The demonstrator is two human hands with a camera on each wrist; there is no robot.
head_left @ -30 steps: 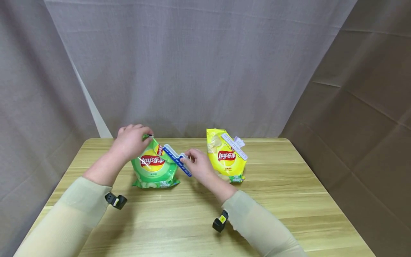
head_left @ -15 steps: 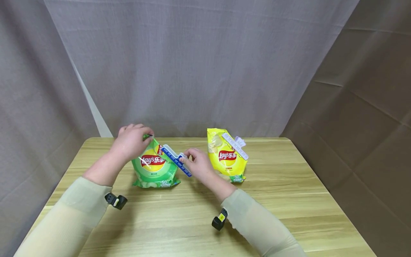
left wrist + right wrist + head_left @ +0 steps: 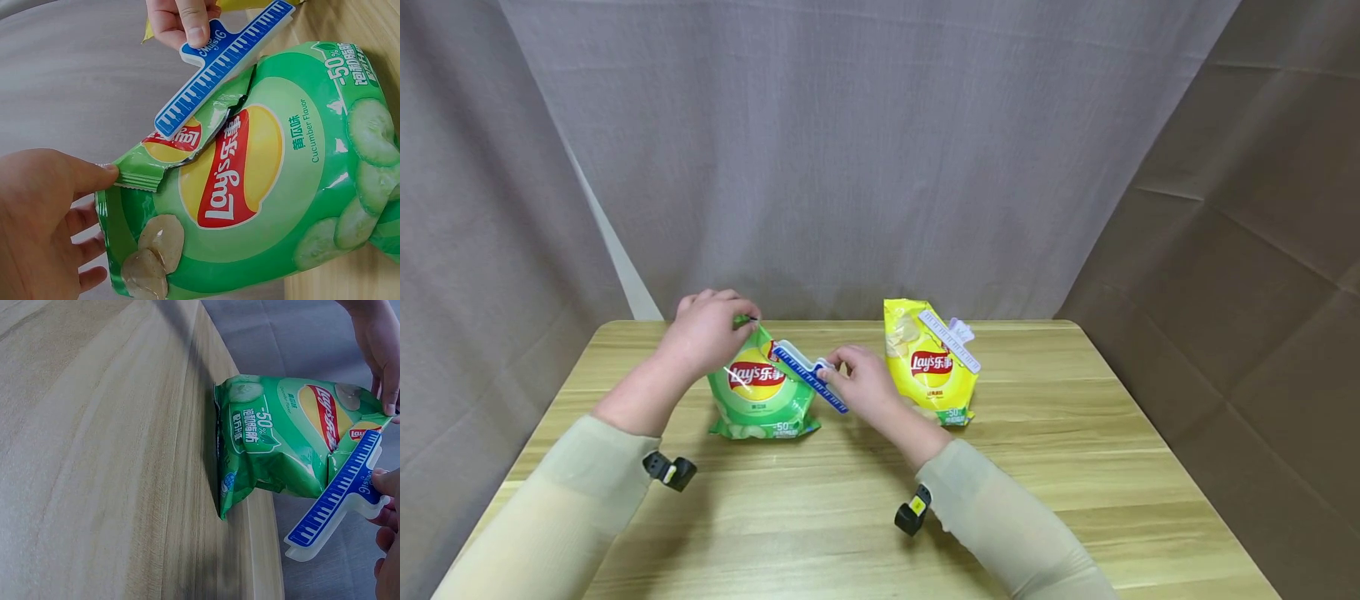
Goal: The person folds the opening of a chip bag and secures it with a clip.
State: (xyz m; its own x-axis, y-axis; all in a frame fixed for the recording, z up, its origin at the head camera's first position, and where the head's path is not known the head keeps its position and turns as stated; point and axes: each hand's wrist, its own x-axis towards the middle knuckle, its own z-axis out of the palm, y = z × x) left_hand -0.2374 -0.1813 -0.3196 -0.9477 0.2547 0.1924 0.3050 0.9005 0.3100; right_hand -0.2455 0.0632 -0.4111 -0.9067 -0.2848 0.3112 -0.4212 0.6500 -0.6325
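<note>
A green chip bag (image 3: 760, 404) stands on the table with its top corner folded down over the front. My left hand (image 3: 707, 329) pinches the folded top edge between thumb and fingers, plain in the left wrist view, where the thumb (image 3: 94, 177) presses at the crease. A blue and white bag clip (image 3: 219, 72) with a piano-key pattern lies slanted along the fold. My right hand (image 3: 865, 382) pinches the clip's handle, thumb on the blue side. In the right wrist view the clip (image 3: 340, 490) overlaps the flap, its lower end sticking out past the bag.
Just right of my right hand, a yellow chip bag (image 3: 928, 387) stands with a white clip (image 3: 950, 340) slanted across its upper corner. A grey curtain (image 3: 880, 167) hangs behind the wooden table (image 3: 820, 517), and a brown cloth (image 3: 1255, 250) hangs along the right side.
The blue clip has shifted slightly left, further over the bag's folded flap, with my right hand still on its handle. My left hand has hardly moved.
</note>
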